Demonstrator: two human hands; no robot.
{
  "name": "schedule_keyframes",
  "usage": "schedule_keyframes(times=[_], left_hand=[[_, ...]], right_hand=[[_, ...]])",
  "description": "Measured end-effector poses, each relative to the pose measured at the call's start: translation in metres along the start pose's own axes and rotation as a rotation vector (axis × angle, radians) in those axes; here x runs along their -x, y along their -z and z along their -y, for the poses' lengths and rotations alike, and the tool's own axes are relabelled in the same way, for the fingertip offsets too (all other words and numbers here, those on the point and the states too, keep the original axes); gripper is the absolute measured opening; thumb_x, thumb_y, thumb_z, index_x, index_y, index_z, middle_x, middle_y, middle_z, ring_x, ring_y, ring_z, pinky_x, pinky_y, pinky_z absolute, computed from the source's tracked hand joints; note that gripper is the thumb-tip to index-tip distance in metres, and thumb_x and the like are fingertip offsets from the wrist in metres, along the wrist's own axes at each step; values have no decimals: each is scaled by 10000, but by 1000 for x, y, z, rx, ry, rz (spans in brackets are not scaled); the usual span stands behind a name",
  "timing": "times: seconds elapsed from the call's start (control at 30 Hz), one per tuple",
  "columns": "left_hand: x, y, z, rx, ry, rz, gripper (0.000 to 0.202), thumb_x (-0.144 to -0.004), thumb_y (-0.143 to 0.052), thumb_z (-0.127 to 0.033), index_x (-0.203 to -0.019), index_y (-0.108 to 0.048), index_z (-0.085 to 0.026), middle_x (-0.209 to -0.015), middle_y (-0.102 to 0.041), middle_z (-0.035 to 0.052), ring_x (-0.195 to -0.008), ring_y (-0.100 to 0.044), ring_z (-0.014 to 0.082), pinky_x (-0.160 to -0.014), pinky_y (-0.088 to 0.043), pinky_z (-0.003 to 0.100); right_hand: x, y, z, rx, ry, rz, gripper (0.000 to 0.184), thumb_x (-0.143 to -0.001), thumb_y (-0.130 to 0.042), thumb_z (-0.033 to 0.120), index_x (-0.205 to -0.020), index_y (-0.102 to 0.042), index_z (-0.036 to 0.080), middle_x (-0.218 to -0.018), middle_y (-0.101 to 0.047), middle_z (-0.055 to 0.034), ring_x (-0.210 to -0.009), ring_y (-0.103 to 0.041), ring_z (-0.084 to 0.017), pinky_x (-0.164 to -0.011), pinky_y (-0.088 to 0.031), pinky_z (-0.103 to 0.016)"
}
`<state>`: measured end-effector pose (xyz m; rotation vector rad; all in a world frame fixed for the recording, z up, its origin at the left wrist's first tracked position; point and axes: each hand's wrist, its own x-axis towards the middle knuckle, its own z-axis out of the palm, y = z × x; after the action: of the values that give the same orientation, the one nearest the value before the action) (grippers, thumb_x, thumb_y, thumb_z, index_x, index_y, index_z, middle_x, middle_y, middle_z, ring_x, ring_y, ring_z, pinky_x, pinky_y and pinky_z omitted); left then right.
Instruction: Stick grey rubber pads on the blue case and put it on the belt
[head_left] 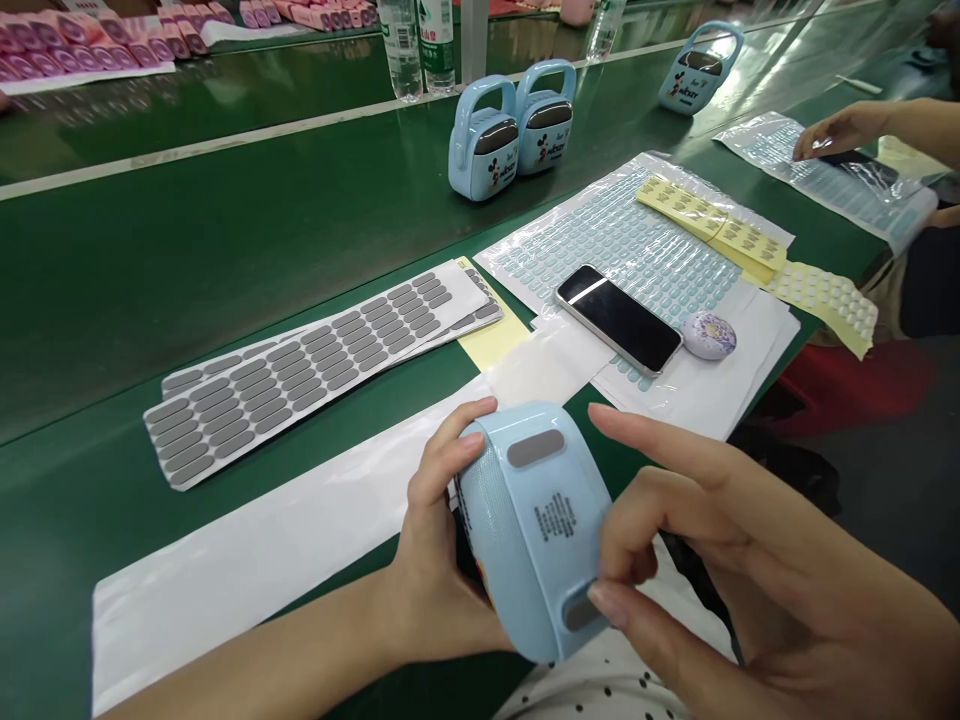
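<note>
Light-blue Mickey Mouse mini speaker (532,530) here, just one in hand, tipped so its underside faces up, over a long white backing strip (247,570) on the green conveyor bench (187,240). Left hand (442,540) is wrapped firmly round its side. Right hand (720,560) isn't clamped: the fingers are spread, one fingertip (600,597) sits on the lower of the two grey oval pads (581,608), and another is lifted clear. Upper pad (535,447) is untouched, with small printed text between the two. Polka-dot fabric (600,680) shows below the hands. Just past them lie two sheets of grey oval pads (300,370), overlapping, and one black smartphone (619,320) on a big clear sheet of light-blue dots (622,230), with a marbled pebble-shaped thing (709,335) right beside the phone. Yellow strips (709,215) lie across that sheet's far corner. Further on, two more speakers (510,130) stand side by side, a fourth speaker (701,68) sits off to the right, and a co-worker's hand (840,130) rests on a second clear sheet (780,150). Three water bottles (420,45) and rows of pink items (75,40) are at the far end.
</note>
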<state>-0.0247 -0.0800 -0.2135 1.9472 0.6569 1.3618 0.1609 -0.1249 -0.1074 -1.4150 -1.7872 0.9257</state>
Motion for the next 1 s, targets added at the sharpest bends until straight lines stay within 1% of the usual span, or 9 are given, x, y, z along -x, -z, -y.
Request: schedule_keyframes(times=[0.23, 0.33, 0.4, 0.5, 0.57, 0.67, 0.8, 0.9, 1.0], left_hand=[[-1, 1, 0, 13, -13, 19, 1228, -548, -933, -421, -1506, -197, -200, -1440, -332, 219, -1345, -381, 403, -1018, -471, 592], [-1, 1, 1, 17, -13, 18, 1222, -549, -934, -414, -1500, -202, -181, -1429, -339, 217, -1347, -376, 400, -1030, -469, 589], [-1, 1, 1, 1, -8, 23, 1217, -557, -928, -421, -1503, -198, -185, -1427, -337, 216, -1350, -373, 403, -1014, -482, 586], [-1, 2, 0, -17, 19, 10, 1209, -562, -915, -467, -1505, -203, -211, -1439, -342, 212, -1349, -382, 410, -1012, -475, 604], [-2, 3, 0, -15, 42, -1, 1204, -557, -911, -495, -1502, -213, -229, -1454, -348, 203, -1346, -395, 402, -1047, -438, 620], [-3, 4, -1, -13, 24, 13, 1201, -557, -923, -442, -1501, -213, -221, -1463, -342, 198, -1351, -398, 376, -1076, -425, 589], [-2, 3, -1, -10, -4, -9, 1165, -561, -930, -369, -1487, -243, -201, -1431, -359, 200, -1344, -401, 366, -1061, -446, 550], [-2, 2, -1, -20, -8, -27, 1140, -568, -924, -375, -1473, -260, -180, -1407, -372, 204, -1332, -409, 367, -1058, -447, 546], [-2, 1, -1, -52, -29, -10, 1146, -572, -920, -373, -1471, -241, -159, -1397, -361, 203, -1330, -401, 361, -1061, -445, 554]], right_hand=[[4, -1, 9, 120, -42, -42, 711, -833, -607, 36, -1401, -381, 398, -806, -596, 65, -747, -650, -98, -745, -572, -145], [4, -4, 7, 117, -25, -65, 628, -842, -591, 36, -1344, -445, 382, -834, -592, 49, -670, -611, -92, -655, -564, -155], [3, -6, 2, 90, 17, -76, 584, -843, -587, 55, -1326, -478, 365, -974, -584, 10, -660, -579, -92, -584, -545, -165], [3, -8, -5, 26, 31, -93, 601, -839, -601, 118, -1364, -464, 377, -1316, -456, -37, -1071, -592, -193, -778, -589, -208], [4, -10, -8, -72, -44, -62, 725, -829, -641, 162, -1438, -366, 442, -1482, -324, -1, -1382, -379, -273, -1009, -536, -304], [4, -16, -9, -301, -233, 22, 850, -812, -672, 189, -1477, -253, 512, -1575, -216, 42, -1470, -236, -298, -1083, -476, -411], [1, -26, -9, -488, -327, 44, 817, -745, -685, 187, -1456, -361, 427, -1593, -213, 31, -1480, -207, -314, -1096, -451, -449], [-2, -30, -10, -554, -315, 34, 863, -703, -677, 141, -1455, -355, 415, -1586, -234, 42, -1454, -278, -286, -1039, -504, -365], [-2, -31, -9, -676, -330, 35, 862, -725, -649, 103, -1467, -326, 402, -1525, -350, 19, -1301, -494, -221, -982, -536, -285]])
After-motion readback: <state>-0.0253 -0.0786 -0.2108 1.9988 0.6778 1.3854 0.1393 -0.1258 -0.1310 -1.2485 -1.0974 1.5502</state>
